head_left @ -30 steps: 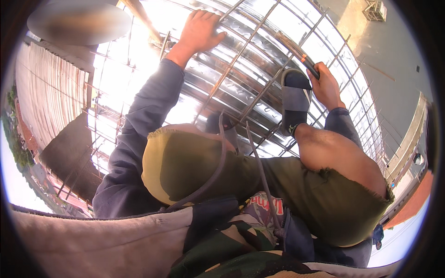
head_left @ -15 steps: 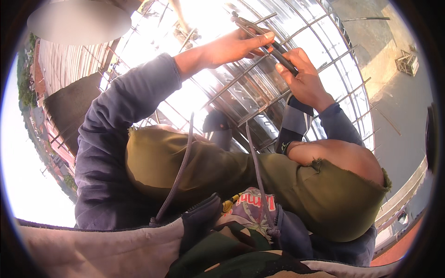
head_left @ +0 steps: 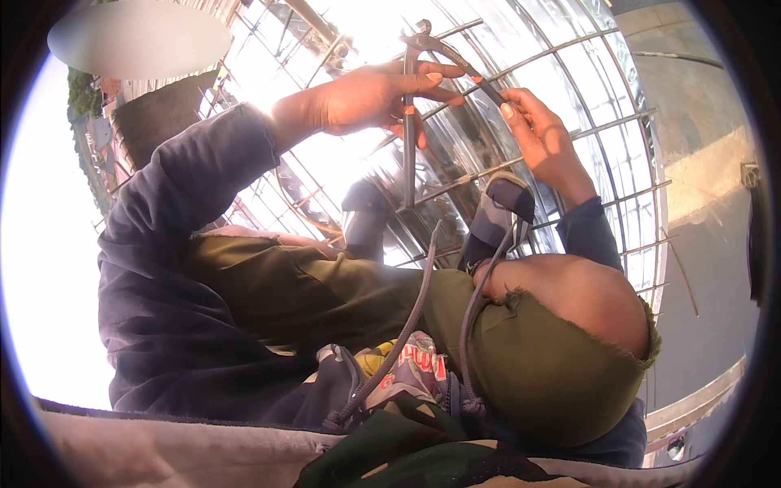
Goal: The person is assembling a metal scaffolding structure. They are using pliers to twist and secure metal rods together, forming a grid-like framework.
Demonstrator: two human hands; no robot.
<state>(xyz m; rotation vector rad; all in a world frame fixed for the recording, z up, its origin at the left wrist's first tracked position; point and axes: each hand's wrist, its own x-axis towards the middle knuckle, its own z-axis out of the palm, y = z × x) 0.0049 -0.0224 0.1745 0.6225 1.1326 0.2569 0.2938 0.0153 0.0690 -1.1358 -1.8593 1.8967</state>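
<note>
Long-handled end nippers (head_left: 423,39), dark with orange marks on the handles, stand spread apart above the steel bar grid (head_left: 460,180). Around one handle curl the fingers of my left hand (head_left: 358,99), the thumb lying across it. The tip of the other handle is pinched between thumb and fingers of my right hand (head_left: 543,134). The nippers' jaws point away from me, near a crossing bar. Whether they touch any wire cannot be made out in the glare.
Shiny corrugated metal sheeting (head_left: 586,122) lies beneath the bars. My feet, in dark shoes (head_left: 500,207), rest among the bars. A concrete floor (head_left: 708,211) lies lower down at the right. Roofs and trees (head_left: 85,93) show far left.
The nippers' handles have swung from close together to wide apart. My left hand has shifted left with one handle; my right hand keeps the other handle's end. The view has shifted slightly.
</note>
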